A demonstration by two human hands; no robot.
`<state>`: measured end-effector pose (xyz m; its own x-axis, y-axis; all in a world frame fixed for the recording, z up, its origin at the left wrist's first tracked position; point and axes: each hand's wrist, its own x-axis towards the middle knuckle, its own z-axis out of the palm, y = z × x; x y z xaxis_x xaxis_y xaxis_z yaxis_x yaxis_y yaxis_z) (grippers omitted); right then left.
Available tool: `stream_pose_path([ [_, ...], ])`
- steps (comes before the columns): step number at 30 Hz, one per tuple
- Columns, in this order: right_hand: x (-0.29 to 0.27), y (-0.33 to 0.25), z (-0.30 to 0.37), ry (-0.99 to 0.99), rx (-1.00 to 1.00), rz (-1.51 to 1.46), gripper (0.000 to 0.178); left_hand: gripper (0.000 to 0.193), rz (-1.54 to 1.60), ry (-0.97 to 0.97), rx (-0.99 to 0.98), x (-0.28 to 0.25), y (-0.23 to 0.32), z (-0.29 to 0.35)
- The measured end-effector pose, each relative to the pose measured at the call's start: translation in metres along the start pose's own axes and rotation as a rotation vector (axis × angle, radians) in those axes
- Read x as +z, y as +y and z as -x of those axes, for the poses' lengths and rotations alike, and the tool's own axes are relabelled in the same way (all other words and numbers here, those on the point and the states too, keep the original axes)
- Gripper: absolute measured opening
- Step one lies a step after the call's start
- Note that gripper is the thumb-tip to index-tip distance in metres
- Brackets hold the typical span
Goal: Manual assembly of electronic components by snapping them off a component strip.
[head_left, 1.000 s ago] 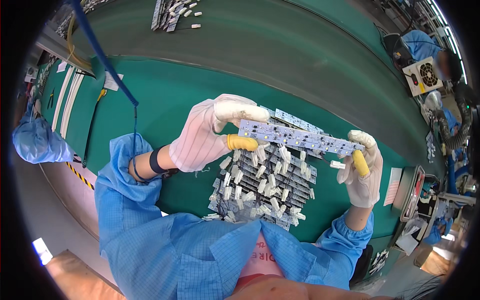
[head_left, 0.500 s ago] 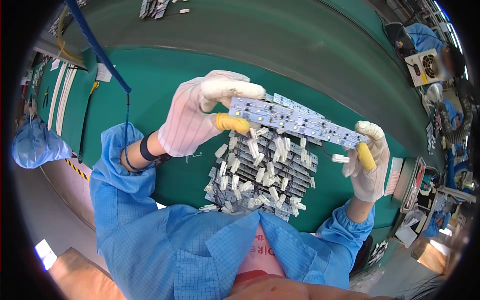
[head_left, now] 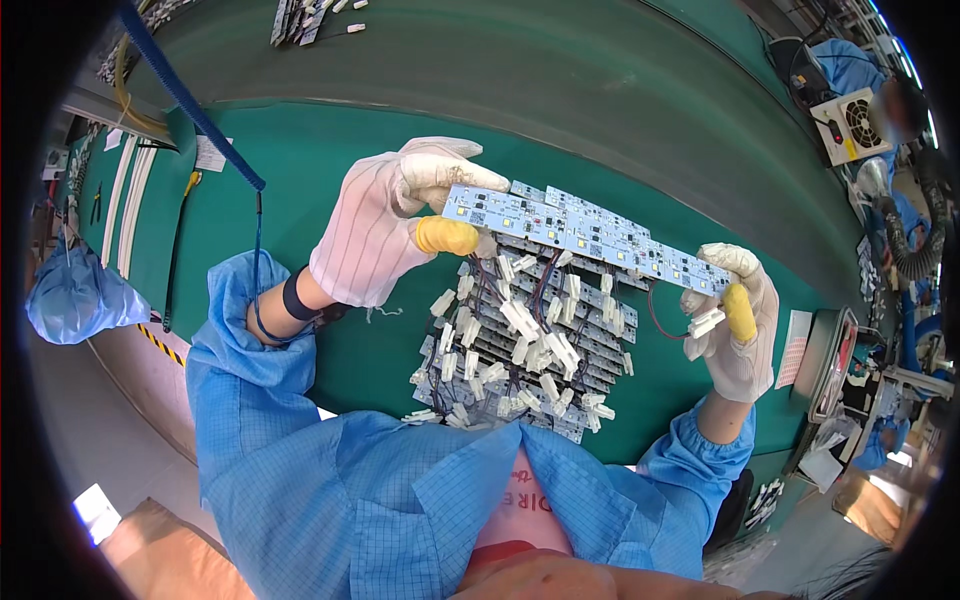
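LED circuit board (head_left: pixel 585 240), long and white: where is it?

Raised over the near part of the green tabletop (head_left: pixel 370 360), slanting down toward the right, one end in each hand.

How does the left hand (head_left: pixel 375 225) grip it?

Pinching. It wears a striped white glove; the thumb, in a yellow cover, presses the near edge while the fingers curl over the far edge.

And the right hand (head_left: pixel 740 320)?

Also gloved and closed on the opposite end, yellow-covered thumb in front, a finger behind. A white connector (head_left: pixel 706 323) on a reddish wire hangs right by those fingers; whether it touches them, I cannot tell.

Is it only one board up there?

Hard to say. Others show past its far edge, and they overlap too much to tell where each one ends.

What lies nearer the body?

A pile of boards (head_left: pixel 600 365), rows of narrow strips with white plugs and dark wires strewn over them.

And around the bench?

A blue coiled cord (head_left: pixel 190 95) comes down at the left, its thin end reaching the black wristband (head_left: pixel 295 297) on the left wrist. White strips (head_left: pixel 130 210) lie farther left, with pliers (head_left: pixel 96 205) beside them
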<state>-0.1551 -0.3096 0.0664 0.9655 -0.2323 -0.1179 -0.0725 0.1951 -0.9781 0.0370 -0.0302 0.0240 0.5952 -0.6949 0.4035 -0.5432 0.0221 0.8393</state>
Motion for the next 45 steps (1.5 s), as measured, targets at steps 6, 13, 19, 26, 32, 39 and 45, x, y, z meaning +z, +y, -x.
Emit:
stream_pose_path([
  [6,0.008,-0.001,0.002,0.057,-0.069,0.023,0.049,0.047,0.105,-0.065,0.015,-0.004,-0.004,0.001],
  [13,0.01,-0.007,0.005,0.093,-0.022,0.199,0.056,0.054,0.039,0.021,0.205,-0.005,-0.01,-0.009],
  [19,0.01,-0.012,0.007,0.068,-0.003,0.196,0.058,0.065,0.084,-0.057,0.087,-0.005,-0.01,-0.009],
  [26,0.005,-0.011,0.006,0.021,0.013,0.261,0.054,0.042,0.085,-0.02,0.113,-0.006,-0.017,-0.005],
  [32,0.009,-0.016,0.007,0.012,-0.017,0.173,0.055,0.048,0.086,0.087,0.124,-0.002,-0.026,0.0],
  [39,-0.003,-0.008,0.004,-0.24,-0.086,-0.065,0.052,0.043,0.118,0.083,-0.263,0.001,-0.013,-0.006],
  [45,0.001,-0.013,0.006,-0.18,-0.05,0.015,0.048,0.043,-0.057,-0.016,-0.202,-0.005,-0.019,-0.006],
])
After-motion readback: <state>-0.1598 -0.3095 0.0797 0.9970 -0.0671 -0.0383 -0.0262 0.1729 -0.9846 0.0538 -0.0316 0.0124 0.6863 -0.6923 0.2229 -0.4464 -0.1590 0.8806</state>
